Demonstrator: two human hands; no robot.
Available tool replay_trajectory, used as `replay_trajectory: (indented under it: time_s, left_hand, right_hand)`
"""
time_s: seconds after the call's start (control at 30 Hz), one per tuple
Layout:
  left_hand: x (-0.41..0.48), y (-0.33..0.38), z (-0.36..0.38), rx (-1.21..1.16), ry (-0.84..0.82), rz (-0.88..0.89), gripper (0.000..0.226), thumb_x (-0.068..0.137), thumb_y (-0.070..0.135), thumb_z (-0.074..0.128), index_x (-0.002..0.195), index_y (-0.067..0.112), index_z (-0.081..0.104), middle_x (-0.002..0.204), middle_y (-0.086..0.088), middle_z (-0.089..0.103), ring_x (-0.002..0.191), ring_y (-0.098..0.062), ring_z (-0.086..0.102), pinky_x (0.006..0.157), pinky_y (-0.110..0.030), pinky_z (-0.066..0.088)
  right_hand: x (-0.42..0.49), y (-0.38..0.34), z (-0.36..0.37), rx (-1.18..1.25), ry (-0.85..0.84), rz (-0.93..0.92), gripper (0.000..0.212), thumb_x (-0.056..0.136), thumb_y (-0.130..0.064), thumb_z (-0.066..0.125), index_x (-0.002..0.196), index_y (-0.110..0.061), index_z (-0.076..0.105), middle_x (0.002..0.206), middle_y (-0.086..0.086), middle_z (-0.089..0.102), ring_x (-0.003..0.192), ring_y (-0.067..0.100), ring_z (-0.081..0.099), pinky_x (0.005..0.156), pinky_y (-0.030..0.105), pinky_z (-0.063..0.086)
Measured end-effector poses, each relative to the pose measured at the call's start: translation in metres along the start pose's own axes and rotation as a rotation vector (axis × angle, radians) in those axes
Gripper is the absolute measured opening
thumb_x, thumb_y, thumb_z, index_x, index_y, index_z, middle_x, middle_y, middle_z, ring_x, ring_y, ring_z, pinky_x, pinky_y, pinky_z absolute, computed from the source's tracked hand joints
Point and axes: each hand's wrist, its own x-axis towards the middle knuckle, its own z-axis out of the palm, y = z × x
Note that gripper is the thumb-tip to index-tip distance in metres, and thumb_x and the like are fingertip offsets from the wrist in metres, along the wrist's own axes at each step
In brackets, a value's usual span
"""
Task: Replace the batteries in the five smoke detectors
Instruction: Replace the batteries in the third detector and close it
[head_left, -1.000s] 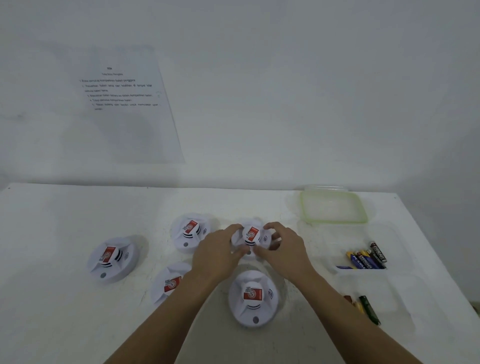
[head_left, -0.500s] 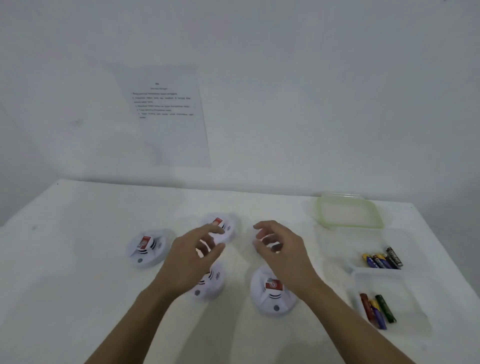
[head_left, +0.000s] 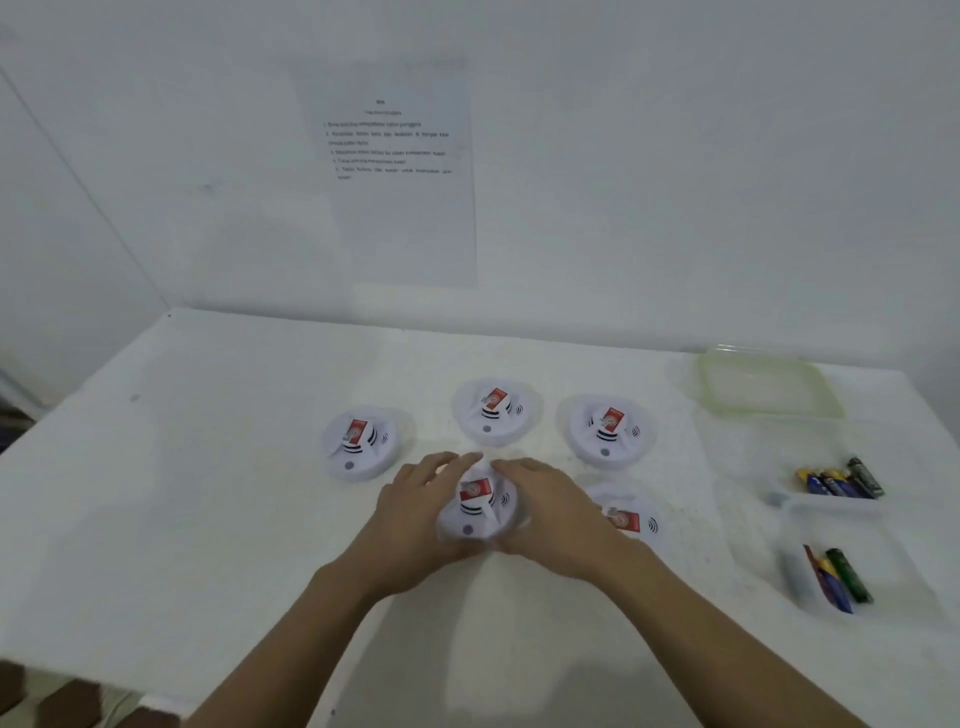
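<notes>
Several white round smoke detectors with red labels lie on the white table (head_left: 218, 519). My left hand (head_left: 415, 514) and my right hand (head_left: 550, 514) clasp the near middle detector (head_left: 475, 512) from both sides. Others sit at the left (head_left: 358, 441), the far middle (head_left: 493, 410) and the far right (head_left: 608, 428). A further detector (head_left: 631, 519) lies partly hidden behind my right wrist. Several batteries (head_left: 839, 480) rest in a clear tray at the right, and more batteries (head_left: 836, 577) lie in a nearer tray.
A clear lid with a green rim (head_left: 769, 387) lies at the table's far right. A printed sheet (head_left: 389, 171) hangs on the wall behind. The table's front edge (head_left: 78, 670) runs at the lower left.
Both hands let go of the far right detector, drew back toward me, and now close around the near middle detector. The camera view shifted left.
</notes>
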Motion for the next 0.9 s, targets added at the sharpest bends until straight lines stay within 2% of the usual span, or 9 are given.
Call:
replay_trajectory:
  time_s: [0.13, 0.27, 0.33, 0.43, 0.53, 0.63, 0.7, 0.8, 0.9]
  left_hand:
    - [-0.002, 0.005, -0.006, -0.038, -0.034, 0.043, 0.087, 0.071, 0.070, 0.068, 0.146, 0.055, 0.027, 0.148, 0.011, 0.036, 0.124, -0.016, 0.046, 0.106, -0.038, 0.046]
    - [-0.006, 0.012, -0.015, -0.215, -0.079, 0.017, 0.080, 0.076, 0.058, 0.075, 0.144, 0.054, 0.034, 0.145, 0.013, 0.037, 0.130, -0.012, 0.042, 0.110, -0.037, 0.043]
    - [-0.010, 0.019, -0.022, -0.294, -0.069, 0.033, 0.073, 0.082, 0.056, 0.073, 0.145, 0.052, 0.037, 0.144, 0.017, 0.039, 0.132, -0.006, 0.041, 0.109, -0.033, 0.044]
    - [-0.016, 0.039, -0.039, -0.438, -0.003, 0.072, 0.059, 0.089, 0.056, 0.065, 0.143, 0.050, 0.043, 0.138, 0.025, 0.049, 0.125, 0.000, 0.050, 0.097, -0.025, 0.049]
    - [-0.018, 0.070, -0.054, -0.698, 0.002, 0.071, 0.054, 0.093, 0.050, 0.058, 0.144, 0.051, 0.041, 0.137, 0.024, 0.054, 0.120, -0.006, 0.059, 0.098, -0.031, 0.053]
    - [-0.017, 0.104, -0.057, -0.895, 0.019, 0.117, 0.050, 0.102, 0.040, 0.047, 0.147, 0.054, 0.033, 0.139, 0.023, 0.055, 0.122, -0.011, 0.061, 0.097, -0.040, 0.055]
    - [-0.014, 0.126, -0.054, -1.049, 0.009, 0.128, 0.046, 0.103, 0.037, 0.043, 0.146, 0.052, 0.035, 0.138, 0.023, 0.057, 0.123, -0.016, 0.063, 0.094, -0.042, 0.057]
    - [-0.007, 0.153, -0.045, -1.291, -0.005, 0.074, 0.047, 0.099, 0.034, 0.044, 0.146, 0.042, 0.041, 0.138, 0.008, 0.062, 0.116, -0.033, 0.067, 0.085, -0.041, 0.060]
    - [-0.003, 0.175, -0.035, -1.348, 0.011, 0.050, 0.044, 0.101, 0.037, 0.045, 0.145, 0.042, 0.043, 0.142, 0.002, 0.059, 0.118, -0.038, 0.065, 0.093, -0.055, 0.056]
  right_hand:
    - [0.003, 0.001, 0.007, 0.034, 0.033, 0.013, 0.062, 0.075, -0.029, 0.083, 0.131, -0.025, 0.058, 0.126, -0.008, 0.062, 0.115, 0.009, 0.055, 0.098, 0.025, 0.046]
    - [-0.005, 0.008, 0.006, 0.195, 0.059, 0.092, 0.080, 0.073, -0.028, 0.087, 0.143, -0.018, 0.051, 0.139, -0.005, 0.058, 0.126, 0.011, 0.055, 0.106, 0.034, 0.048]
    - [-0.012, 0.007, -0.003, 0.367, 0.108, 0.106, 0.076, 0.070, -0.026, 0.091, 0.138, -0.024, 0.056, 0.131, -0.013, 0.063, 0.118, 0.002, 0.059, 0.100, 0.030, 0.053]
    - [-0.026, 0.000, -0.026, 0.643, 0.226, 0.099, 0.064, 0.070, -0.028, 0.091, 0.127, -0.030, 0.063, 0.122, -0.016, 0.069, 0.114, 0.002, 0.063, 0.096, 0.028, 0.055]
    - [-0.038, -0.009, -0.047, 0.825, 0.377, 0.073, 0.059, 0.069, -0.031, 0.087, 0.124, -0.026, 0.067, 0.121, -0.010, 0.071, 0.115, 0.010, 0.065, 0.100, 0.031, 0.054]
    - [-0.047, -0.010, -0.061, 0.755, 0.459, 0.004, 0.061, 0.076, -0.027, 0.085, 0.132, -0.029, 0.062, 0.128, -0.013, 0.065, 0.121, 0.010, 0.060, 0.102, 0.028, 0.051]
    - [-0.054, -0.005, -0.069, 0.689, 0.493, 0.008, 0.065, 0.078, -0.034, 0.085, 0.136, -0.038, 0.058, 0.134, -0.015, 0.059, 0.126, 0.009, 0.056, 0.102, 0.031, 0.052]
    - [-0.065, 0.003, -0.086, 0.648, 0.529, 0.033, 0.064, 0.076, -0.040, 0.084, 0.134, -0.044, 0.056, 0.135, -0.023, 0.056, 0.129, 0.005, 0.052, 0.100, 0.030, 0.054]
    - [-0.079, 0.010, -0.106, 0.705, 0.533, 0.049, 0.063, 0.071, -0.038, 0.088, 0.128, -0.040, 0.060, 0.127, -0.023, 0.062, 0.120, 0.008, 0.059, 0.090, 0.032, 0.059]
